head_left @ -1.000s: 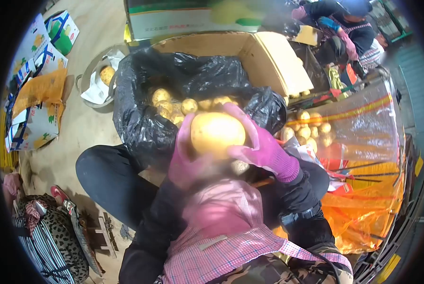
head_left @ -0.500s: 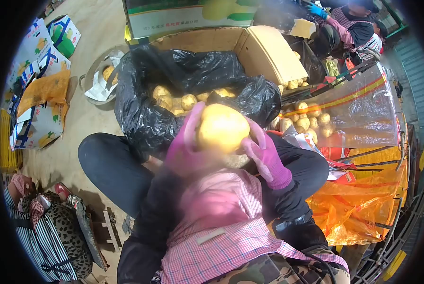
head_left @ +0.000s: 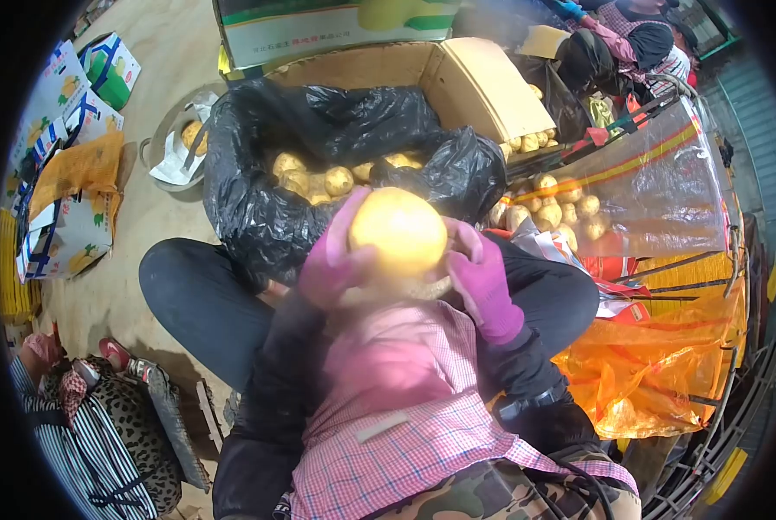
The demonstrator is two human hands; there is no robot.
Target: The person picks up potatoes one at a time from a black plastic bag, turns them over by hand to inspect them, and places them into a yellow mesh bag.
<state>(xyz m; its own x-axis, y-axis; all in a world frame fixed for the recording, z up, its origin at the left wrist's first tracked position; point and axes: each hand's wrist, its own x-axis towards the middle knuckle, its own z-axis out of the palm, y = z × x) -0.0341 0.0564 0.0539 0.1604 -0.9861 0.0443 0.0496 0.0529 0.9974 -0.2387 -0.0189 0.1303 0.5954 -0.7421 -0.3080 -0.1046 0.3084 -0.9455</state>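
A large, smooth yellow potato [head_left: 398, 230] is held up in front of my chest, between both hands. My left hand [head_left: 336, 256], in a pink-purple glove, wraps its left side; glare and blur soften the fingers. On the right side, my right hand [head_left: 482, 282], in a matching glove, has its fingers bent against the potato. Below it shows part of a paler rounded thing [head_left: 427, 289], mostly hidden. Just beyond my hands stands a cardboard box [head_left: 362, 69] lined with a black plastic bag [head_left: 249, 173], with several potatoes [head_left: 339, 180] inside.
To the right, a clear mesh-like bag [head_left: 657, 199] lies by more potatoes [head_left: 568, 208], with orange netting [head_left: 631, 373] nearer me. Printed cartons [head_left: 84, 208] and a round pan [head_left: 158, 152] sit on the left. Another person [head_left: 639, 43] sits at the upper right.
The potato has turned in my hands and now looks rounder. Both hands have shifted slightly left in view, and the right fingers have moved. The whole view has shifted a little.
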